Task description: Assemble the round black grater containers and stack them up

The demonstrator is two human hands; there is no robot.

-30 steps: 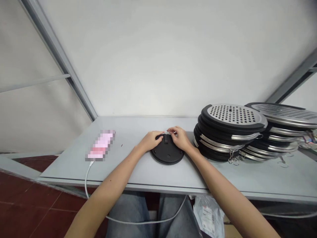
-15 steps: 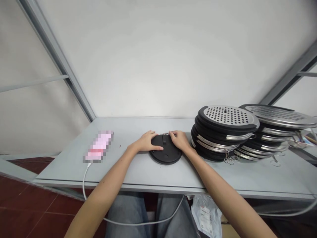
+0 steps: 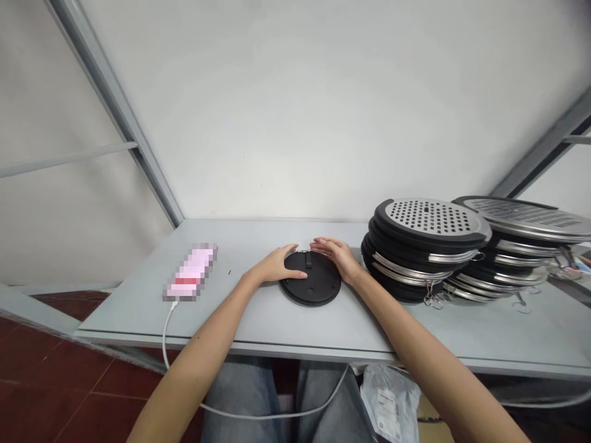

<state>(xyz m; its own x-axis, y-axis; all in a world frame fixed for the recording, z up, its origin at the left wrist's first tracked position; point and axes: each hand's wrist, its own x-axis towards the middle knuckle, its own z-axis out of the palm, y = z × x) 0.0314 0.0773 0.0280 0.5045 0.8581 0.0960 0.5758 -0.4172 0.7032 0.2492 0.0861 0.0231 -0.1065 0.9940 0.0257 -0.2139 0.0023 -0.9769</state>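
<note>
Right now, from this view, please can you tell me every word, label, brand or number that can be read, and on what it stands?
No text can be read.
The label on the plastic bag has small print and red marks, too small and blurred to read.
The phone is pixelated.
The black disc and the stacked discs show no readable marks.

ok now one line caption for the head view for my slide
Left hand on a round black disc, right hand at its far edge, beside stacked perforated steel-topped discs
</note>
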